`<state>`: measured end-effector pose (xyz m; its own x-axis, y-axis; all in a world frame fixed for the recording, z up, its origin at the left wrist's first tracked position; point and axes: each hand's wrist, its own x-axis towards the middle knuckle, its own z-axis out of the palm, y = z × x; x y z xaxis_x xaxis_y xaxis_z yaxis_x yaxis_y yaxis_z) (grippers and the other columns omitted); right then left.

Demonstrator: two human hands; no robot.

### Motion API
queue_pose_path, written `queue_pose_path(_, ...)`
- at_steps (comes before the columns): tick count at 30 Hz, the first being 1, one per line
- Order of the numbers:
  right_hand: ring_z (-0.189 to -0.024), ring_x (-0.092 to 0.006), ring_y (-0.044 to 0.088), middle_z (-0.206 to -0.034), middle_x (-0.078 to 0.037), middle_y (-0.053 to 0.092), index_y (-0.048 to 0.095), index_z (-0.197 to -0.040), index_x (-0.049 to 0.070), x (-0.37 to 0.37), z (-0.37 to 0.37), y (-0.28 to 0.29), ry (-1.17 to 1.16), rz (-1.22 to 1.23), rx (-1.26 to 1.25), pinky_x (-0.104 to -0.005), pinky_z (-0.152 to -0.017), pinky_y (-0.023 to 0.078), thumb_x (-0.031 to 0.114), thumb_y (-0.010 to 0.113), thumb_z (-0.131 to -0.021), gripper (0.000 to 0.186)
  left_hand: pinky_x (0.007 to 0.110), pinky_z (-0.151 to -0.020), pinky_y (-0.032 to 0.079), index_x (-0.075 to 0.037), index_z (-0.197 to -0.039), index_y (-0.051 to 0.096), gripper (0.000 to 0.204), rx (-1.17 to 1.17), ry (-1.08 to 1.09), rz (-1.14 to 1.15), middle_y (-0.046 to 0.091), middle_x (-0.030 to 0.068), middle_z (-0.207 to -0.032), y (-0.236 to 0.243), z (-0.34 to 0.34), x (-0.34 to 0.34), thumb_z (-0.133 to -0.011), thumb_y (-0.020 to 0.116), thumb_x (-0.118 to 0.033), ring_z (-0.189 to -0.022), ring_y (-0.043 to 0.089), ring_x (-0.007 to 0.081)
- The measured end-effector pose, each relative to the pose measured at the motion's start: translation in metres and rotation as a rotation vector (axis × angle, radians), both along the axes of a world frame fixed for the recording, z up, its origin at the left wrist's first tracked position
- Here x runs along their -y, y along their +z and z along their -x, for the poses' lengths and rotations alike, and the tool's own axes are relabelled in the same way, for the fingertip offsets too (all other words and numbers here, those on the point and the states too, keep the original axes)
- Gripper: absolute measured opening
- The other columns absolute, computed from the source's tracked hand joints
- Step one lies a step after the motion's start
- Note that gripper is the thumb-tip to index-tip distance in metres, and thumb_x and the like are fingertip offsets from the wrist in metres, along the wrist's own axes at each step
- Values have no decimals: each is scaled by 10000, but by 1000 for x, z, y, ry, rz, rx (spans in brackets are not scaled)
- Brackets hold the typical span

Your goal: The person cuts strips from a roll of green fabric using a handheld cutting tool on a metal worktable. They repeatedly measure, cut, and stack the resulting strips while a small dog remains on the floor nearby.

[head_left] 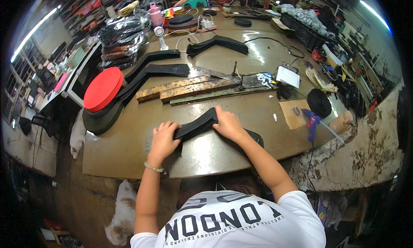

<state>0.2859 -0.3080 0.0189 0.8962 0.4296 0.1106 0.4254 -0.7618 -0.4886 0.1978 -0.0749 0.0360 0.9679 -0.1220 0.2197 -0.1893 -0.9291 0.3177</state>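
**Two hands on a stack of black strips, how I'd expect it to handle**

So the black strip bundle [195,126] is on the near side of the brown worktable [124,151], between the person's hands and closer to them than the wooden bars [185,91]. It looks like lots of thin webbing-type layers stacked face to face, with a bend by the right hand. More black material shows past the right forearm, but I can't tell if it's the same bundle.

My guess: fairly light, bendy one layer at a time, stiffer as a stack. Nothing fragile about it. The catch is probably layers sliding over each other, so I'd take it near both ends and squeeze across the whole stack, not pinch the top few. The loose-looking bent black stacks [217,46] farther back seem like similar stuff.

Grip-wise, the left hand [163,138] is curled in around the left end, thumb on the near side. The right hand [228,124] is closed at the bend, thumb toward the person and fingers over the far side. Both are open only about as wide as the stack. How hard they're squeezing? Can't tell, and the undersides are hidden.
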Motion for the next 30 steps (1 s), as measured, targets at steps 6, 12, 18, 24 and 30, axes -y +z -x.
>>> queue_pose_path(6,-872,-417,626,-906,-229,650,438,-1067,11,-1,-8,-9,-41,167,-94,-491,-764,505,226,703,-753,463,386,-774,446,-91,-981,637,282,-132,23,-88,662,107,-873,8,-15,5,-719,699,-179,-836,610,290)
queue_pose_path(12,-911,-415,621,-954,-256,638,463,-1083,2,2,-21,-8,20,171,-183,-470,-787,500,347,738,-712,576,284,-619,441,-34,-896,650,291,-675,-55,331,632,32,-727,2,-53,-40,-756,762,-263,-654,535,117)
queue_pose_path(18,-943,-423,608,-997,-288,618,476,-1091,-44,17,-23,-3,161,-80,-299,-424,-811,488,517,742,-679,745,352,-672,467,-19,-872,609,319,-456,-125,272,640,124,-781,-4,-47,-31,-672,771,-207,-757,609,240)
queue_pose_path(24,-973,-405,605,-1030,-275,618,473,-1094,-41,14,-18,-6,64,23,-278,-440,-829,477,523,717,-708,725,427,-720,473,-16,-977,515,371,-311,2,92,629,212,-832,16,-28,0,-661,677,-120,-840,614,370)
queue_pose_path(30,-970,-412,601,-1030,-274,617,457,-1100,-46,13,-18,-8,86,21,-273,-456,-827,474,475,718,-707,703,456,-762,463,-10,-1016,448,413,-417,18,276,606,244,-864,8,-21,2,-682,662,-123,-877,597,396)
